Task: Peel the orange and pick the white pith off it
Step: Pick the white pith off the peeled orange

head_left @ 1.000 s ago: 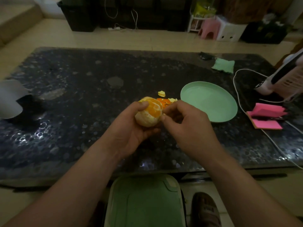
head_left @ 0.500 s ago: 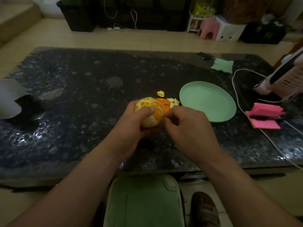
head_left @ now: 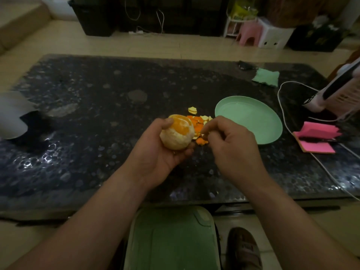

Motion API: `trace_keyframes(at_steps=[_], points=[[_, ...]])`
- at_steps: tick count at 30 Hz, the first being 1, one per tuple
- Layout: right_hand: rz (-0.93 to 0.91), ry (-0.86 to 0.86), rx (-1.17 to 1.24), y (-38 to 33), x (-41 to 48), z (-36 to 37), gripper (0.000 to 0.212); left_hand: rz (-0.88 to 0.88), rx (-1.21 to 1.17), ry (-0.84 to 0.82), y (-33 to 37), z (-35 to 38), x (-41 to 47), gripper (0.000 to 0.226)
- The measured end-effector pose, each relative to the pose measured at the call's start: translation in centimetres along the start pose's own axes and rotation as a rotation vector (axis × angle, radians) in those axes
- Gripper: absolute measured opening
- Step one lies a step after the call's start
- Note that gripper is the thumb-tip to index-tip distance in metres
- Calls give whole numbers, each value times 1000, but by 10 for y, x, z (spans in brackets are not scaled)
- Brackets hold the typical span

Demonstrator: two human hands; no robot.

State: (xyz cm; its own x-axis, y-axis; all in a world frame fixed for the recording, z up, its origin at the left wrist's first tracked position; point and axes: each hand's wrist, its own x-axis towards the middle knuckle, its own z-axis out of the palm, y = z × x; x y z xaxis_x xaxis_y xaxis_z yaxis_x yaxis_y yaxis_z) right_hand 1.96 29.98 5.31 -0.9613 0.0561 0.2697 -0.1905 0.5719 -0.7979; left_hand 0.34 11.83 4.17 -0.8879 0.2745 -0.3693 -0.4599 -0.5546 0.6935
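Left hand (head_left: 155,152) cradles the orange (head_left: 176,133) above the dark, speckled counter (head_left: 97,133), palm turned up, fingers curled under the fruit and thumb pressed on its top. The orange is largely stripped: bare orange flesh shows on its upper face, while pale white pith covers the lower side nearest the palm. Just to the right of it, the right hand (head_left: 233,147) hangs with its fingers curled and the thumb and forefinger drawn close together at the fruit's edge; whether a scrap of pith sits between them cannot be told in the dim light. Directly beyond those fingertips, a small heap of orange peel (head_left: 198,123) lies on the counter, with one loose piece (head_left: 192,110) a little farther off. A mint-green plate (head_left: 247,117) sits beyond and to the right of the right hand, near the heap. Farther right of that hand lie a stack of pink sticky notes (head_left: 317,137) and a white cable (head_left: 282,114) looping across the counter. A green cloth (head_left: 266,76) rests well beyond the plate, near the counter's far edge.
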Motion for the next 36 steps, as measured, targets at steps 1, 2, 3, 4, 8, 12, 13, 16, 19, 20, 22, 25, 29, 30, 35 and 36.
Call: trace_keyframes(at_steps=[1,2,3,4,8,12,13,16,19,20,22,25,29,30,35,36], points=[[-8,-9,4,-2,-1,2,20,-4,-5,-2,0,0,0,64],[-16,-22,-5,-3,-2,3,18,-10,-12,-3,1,0,0,68],[-25,-35,-29,-4,-2,4,16,-16,-20,-9,1,-1,1,68],[-34,-42,-48,-5,-3,6,15,-23,-26,-15,1,-1,1,67],[-19,-121,-23,-4,0,6,20,-52,44,-47,1,-2,0,61],[-10,-147,35,-6,-1,4,25,-62,133,-124,5,2,-6,81],[-17,-129,32,-6,-2,4,24,-52,106,-153,7,3,-7,76],[-24,-72,52,-8,-2,3,19,-20,2,-200,11,1,-9,57],[-39,-58,111,-11,-2,1,10,-31,-60,-169,8,4,-8,64],[-42,-56,133,-12,-2,0,9,-37,-69,-162,7,5,-8,67],[-70,-44,123,-13,-3,0,9,-45,-80,-157,5,6,-7,69],[-134,-21,49,-15,-3,-1,9,-49,-91,-142,5,7,-7,69],[-203,3,-71,-10,0,-1,12,-43,-55,-139,6,6,-8,66],[-222,5,-99,-8,0,-1,13,-43,-34,-141,6,6,-8,65],[-330,6,-301,-4,-1,-5,14,-5,96,-78,6,4,-6,49],[-350,-2,-343,-4,-2,-6,13,7,123,-55,5,5,-5,44]])
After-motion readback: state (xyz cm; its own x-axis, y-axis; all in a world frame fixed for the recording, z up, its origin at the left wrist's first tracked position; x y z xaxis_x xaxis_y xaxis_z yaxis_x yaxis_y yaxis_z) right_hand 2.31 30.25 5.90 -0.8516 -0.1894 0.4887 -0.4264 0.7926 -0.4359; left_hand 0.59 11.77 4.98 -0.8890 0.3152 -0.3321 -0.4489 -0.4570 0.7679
